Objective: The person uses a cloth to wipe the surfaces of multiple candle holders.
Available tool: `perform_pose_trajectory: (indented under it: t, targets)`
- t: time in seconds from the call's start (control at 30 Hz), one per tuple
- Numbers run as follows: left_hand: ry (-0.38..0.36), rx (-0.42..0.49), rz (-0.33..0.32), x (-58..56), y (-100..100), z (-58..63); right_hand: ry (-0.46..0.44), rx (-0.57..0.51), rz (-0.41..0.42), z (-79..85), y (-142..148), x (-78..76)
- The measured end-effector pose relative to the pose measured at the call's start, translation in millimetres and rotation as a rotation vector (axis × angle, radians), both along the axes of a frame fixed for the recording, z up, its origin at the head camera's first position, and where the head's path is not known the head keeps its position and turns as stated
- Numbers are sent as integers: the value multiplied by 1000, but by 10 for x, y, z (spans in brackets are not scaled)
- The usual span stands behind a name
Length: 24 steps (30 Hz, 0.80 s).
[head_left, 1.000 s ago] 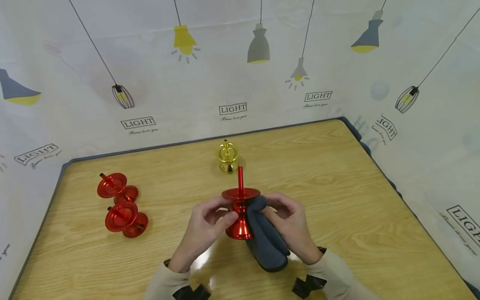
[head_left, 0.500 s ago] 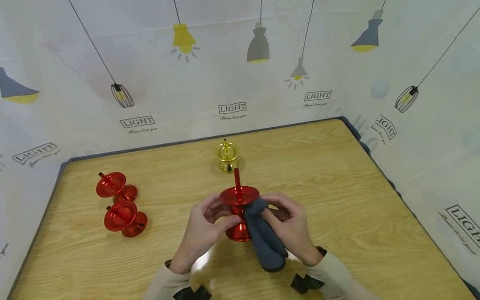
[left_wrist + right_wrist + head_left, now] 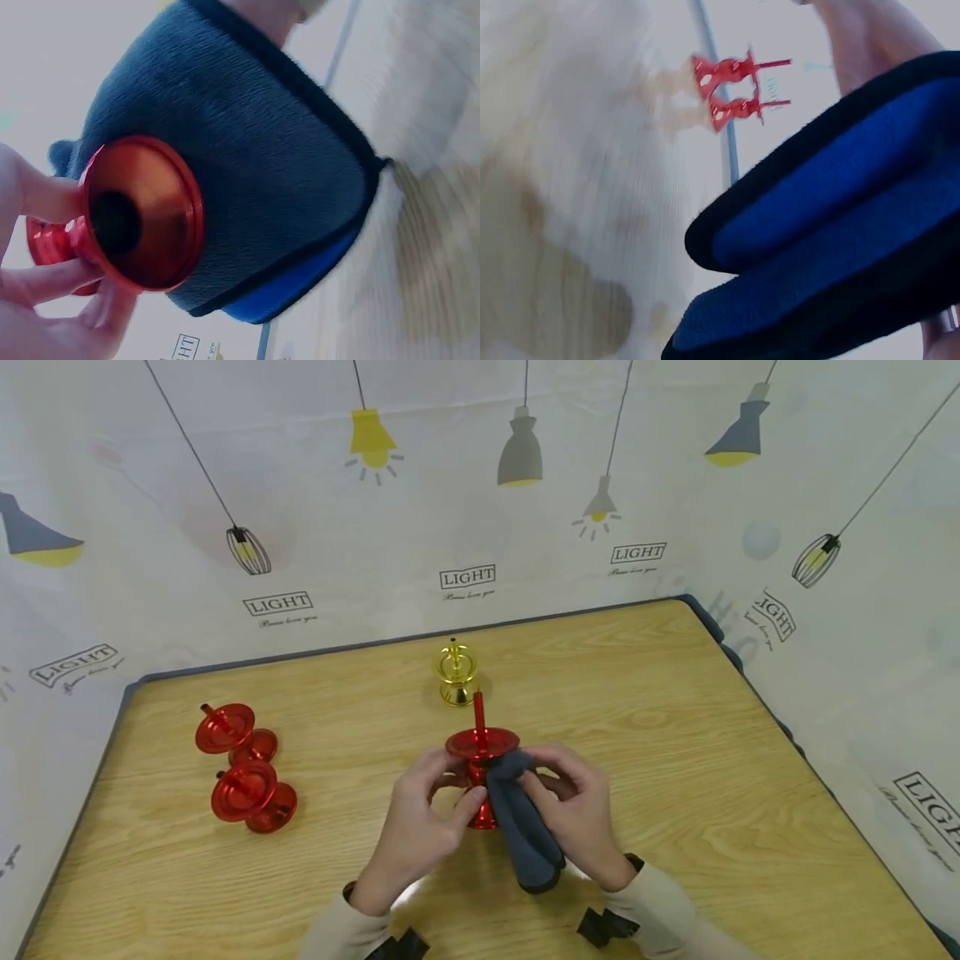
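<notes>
Head view on my feed: left hand [image 3: 420,822] has thumb and fingers pinching a red candle holder [image 3: 483,743] at its stem, off the counter [image 3: 690,752], hollow base showing in my left wrist view. Right hand [image 3: 583,814]: fingers pinch a folded dark cloth [image 3: 528,839] against the holder's side. I count 2 red holders [image 3: 246,791] standing at left, 1 gold holder [image 3: 456,670] behind.

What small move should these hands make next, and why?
Probably the left hand should turn the red stand slightly, bringing another side to the cloth: the left hand's fingers grip the stand, its hollow base exposed, while the right hand pinches the cloth beside its body.
</notes>
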<state>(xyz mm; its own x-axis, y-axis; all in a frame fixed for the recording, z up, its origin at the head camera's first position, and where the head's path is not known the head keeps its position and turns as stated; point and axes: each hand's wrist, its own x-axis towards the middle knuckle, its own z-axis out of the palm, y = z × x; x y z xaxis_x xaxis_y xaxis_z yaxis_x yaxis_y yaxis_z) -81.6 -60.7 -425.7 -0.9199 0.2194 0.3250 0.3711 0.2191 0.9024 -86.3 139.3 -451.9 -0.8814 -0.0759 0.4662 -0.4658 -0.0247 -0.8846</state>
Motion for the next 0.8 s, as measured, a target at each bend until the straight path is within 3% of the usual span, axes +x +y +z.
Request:
perform_pose_trajectory:
  t: [0.1, 0.2, 0.37, 0.5, 0.63, 0.8]
  targets:
    - [39, -43, 70, -1, 28, 4, 63, 31, -36, 12, -26, 0]
    - [9, 8, 79, -8, 21, 21, 70, 12, -21, 30, -28, 0]
    - [-99, 187, -37, -24, -32, 34, -36, -69, 76, 30, 28, -5]
    - [-134, 281, -144, -42, -74, 27, -115, -108, 129, 31, 67, -13]
    - [-125, 235, -142, -32, -70, 47, -93, -107, 114, 39, 62, 5]
    - [-58, 87, -43, 4, -8, 71, 55, -47, -3, 33, 20, 35]
